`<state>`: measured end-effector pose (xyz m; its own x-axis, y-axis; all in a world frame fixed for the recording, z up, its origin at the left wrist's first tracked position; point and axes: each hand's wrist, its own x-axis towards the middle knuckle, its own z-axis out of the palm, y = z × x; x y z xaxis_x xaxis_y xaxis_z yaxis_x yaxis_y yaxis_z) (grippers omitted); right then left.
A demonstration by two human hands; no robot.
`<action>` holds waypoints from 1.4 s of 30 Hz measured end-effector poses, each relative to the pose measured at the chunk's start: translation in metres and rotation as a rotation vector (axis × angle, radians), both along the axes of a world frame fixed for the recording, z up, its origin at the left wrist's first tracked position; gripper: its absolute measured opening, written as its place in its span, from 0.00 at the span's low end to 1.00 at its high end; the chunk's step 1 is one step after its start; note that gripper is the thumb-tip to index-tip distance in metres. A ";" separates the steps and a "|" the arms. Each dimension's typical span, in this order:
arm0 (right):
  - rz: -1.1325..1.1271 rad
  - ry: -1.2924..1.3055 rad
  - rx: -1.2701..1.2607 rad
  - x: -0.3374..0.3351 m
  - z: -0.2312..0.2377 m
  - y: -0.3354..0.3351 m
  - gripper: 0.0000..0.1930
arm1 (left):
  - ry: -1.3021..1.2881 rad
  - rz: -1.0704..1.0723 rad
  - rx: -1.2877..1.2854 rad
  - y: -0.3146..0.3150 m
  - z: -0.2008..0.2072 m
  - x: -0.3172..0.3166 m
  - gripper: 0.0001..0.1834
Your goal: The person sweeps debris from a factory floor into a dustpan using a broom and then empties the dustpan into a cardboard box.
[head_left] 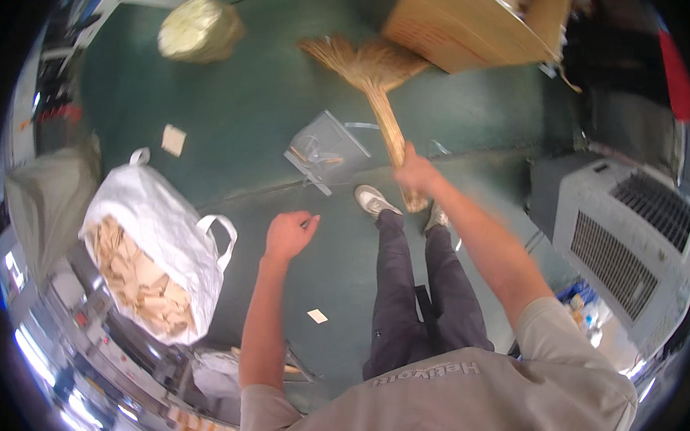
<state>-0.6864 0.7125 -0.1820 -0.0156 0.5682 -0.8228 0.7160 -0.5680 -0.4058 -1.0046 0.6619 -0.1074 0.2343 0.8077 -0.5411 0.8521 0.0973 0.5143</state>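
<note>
My right hand (416,171) is wrapped round the handle of a straw broom (387,121). Its bristles fan out on the green floor, close to a cardboard box. My left hand (290,235) hangs over the floor with its fingers curled in, and no object shows in it. Ahead of that hand lies a clear plastic piece, like a bin or dustpan (346,142), with a few thin scraps in or under it. Pale strips of film (439,147) lie beside the broom handle.
A white woven sack (157,224) full of brown paper stands at left. A cardboard box (460,25) is far right, a yellowish wrapped roll (198,29) far left. A grey air cooler (627,234) stands at right. Paper pieces (173,140) lie on the floor.
</note>
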 end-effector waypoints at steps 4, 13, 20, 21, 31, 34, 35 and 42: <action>0.197 -0.122 -0.262 -0.032 0.049 -0.061 0.49 | 0.013 0.191 -0.019 -0.046 0.004 -0.036 0.16; 0.438 0.084 -0.177 -0.031 0.163 0.000 0.49 | 0.098 0.627 -0.112 -0.157 0.015 -0.081 0.19; 0.778 0.130 0.191 -0.324 0.018 0.188 0.46 | 0.094 1.146 -0.138 -0.206 0.003 -0.069 0.18; 0.742 0.196 0.215 -0.376 0.000 0.200 0.44 | 0.093 1.182 -0.162 -0.210 0.000 -0.066 0.18; 1.325 -0.029 0.200 -0.441 -0.113 0.109 0.49 | 0.050 1.592 -0.405 -0.233 -0.059 -0.040 0.21; 1.685 -0.179 0.081 -0.345 -0.116 0.135 0.49 | 0.085 1.686 -0.465 -0.230 -0.094 -0.039 0.22; 1.804 -0.306 0.038 -0.323 -0.110 0.143 0.48 | 0.092 1.701 -0.495 -0.226 -0.105 -0.035 0.22; 1.737 -0.316 -0.138 -0.210 -0.046 0.197 0.46 | 0.132 1.675 -0.334 -0.241 -0.195 -0.053 0.23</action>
<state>-0.8968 0.9100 -0.2276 -0.3147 0.0028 -0.9492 0.5072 0.8457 -0.1656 -1.0571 0.4208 -0.3019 -0.7420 -0.0369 -0.6694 -0.2522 0.9405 0.2277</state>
